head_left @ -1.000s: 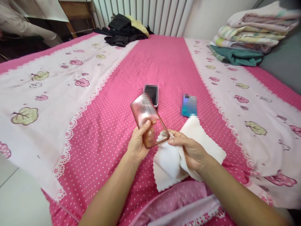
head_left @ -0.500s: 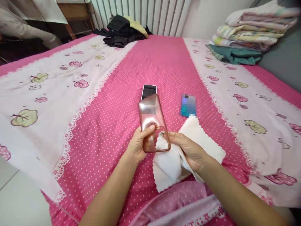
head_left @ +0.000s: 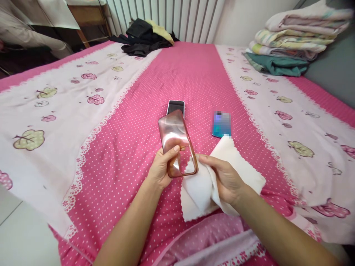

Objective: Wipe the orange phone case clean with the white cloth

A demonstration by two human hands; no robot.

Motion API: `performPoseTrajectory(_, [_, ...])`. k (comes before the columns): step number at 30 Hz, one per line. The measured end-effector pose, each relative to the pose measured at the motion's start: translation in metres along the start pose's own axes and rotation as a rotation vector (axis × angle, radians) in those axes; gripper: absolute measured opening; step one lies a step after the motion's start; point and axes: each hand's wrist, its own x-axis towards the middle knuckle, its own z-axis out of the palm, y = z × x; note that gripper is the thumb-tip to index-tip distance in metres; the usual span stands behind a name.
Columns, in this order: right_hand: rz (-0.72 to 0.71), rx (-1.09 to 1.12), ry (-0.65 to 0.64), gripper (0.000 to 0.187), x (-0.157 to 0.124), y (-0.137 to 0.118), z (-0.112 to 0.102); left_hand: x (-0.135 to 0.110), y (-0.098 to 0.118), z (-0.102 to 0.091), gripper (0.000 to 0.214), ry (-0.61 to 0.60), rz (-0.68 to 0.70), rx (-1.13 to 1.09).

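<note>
A clear, brownish-pink phone case (head_left: 173, 130) with a large camera cutout is gripped by my left hand (head_left: 162, 166), thumb across its inner face. My right hand (head_left: 226, 177) pinches a white cleaning cloth (head_left: 201, 188) with a zigzag edge, close to the case's lower right side. Part of the cloth shows through the cutout. Beyond the case lies a phone with a dark screen and white frame (head_left: 175, 106), its lower part hidden. A blue-purple phone (head_left: 221, 123), blurred out in the picture, rests right of it, near the cloth's far corner.
The bed sheet (head_left: 191, 74) is pink with white dots and printed side bands. Dark clothes (head_left: 144, 37) are heaped at the far end by a radiator (head_left: 172, 20). Folded bedding (head_left: 294, 40) is stacked at the right. Another person's leg (head_left: 36, 37) shows at the far left.
The case has shifted slightly left and tilted more in my left hand. My right hand, still with the cloth, stays near the case's edge. Both phones lie where they were.
</note>
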Motion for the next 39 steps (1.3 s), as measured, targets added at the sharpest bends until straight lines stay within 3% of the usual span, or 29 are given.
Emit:
performPoseTrajectory(4, [-0.016, -0.015, -0.085, 0.014, 0.0004, 0.0040, 0.0005, 0.0008, -0.0041, -0.0011, 0.029, 0.019, 0.054, 0.031])
performPoseTrajectory(10, [0.001, -0.070, -0.018, 0.019, 0.0032, 0.0055, -0.0037, 0.0023, -0.0040, -0.0018, 0.031, 0.035, 0.073, 0.038])
performPoseTrajectory(17, [0.079, -0.090, -0.071, 0.022, -0.0008, 0.0006, -0.0020, 0.0007, -0.0027, -0.0014, 0.029, 0.042, 0.077, 0.060])
performPoseTrajectory(29, [-0.021, -0.203, -0.053, 0.032, 0.0027, 0.0043, -0.0002, 0.0002, -0.0035, 0.0027, 0.030, 0.109, 0.157, 0.046])
performPoseTrajectory(39, [-0.015, -0.246, -0.009, 0.031, 0.0022, 0.0039, 0.0011, 0.0013, -0.0077, 0.0018, 0.028, 0.155, 0.193, 0.060])
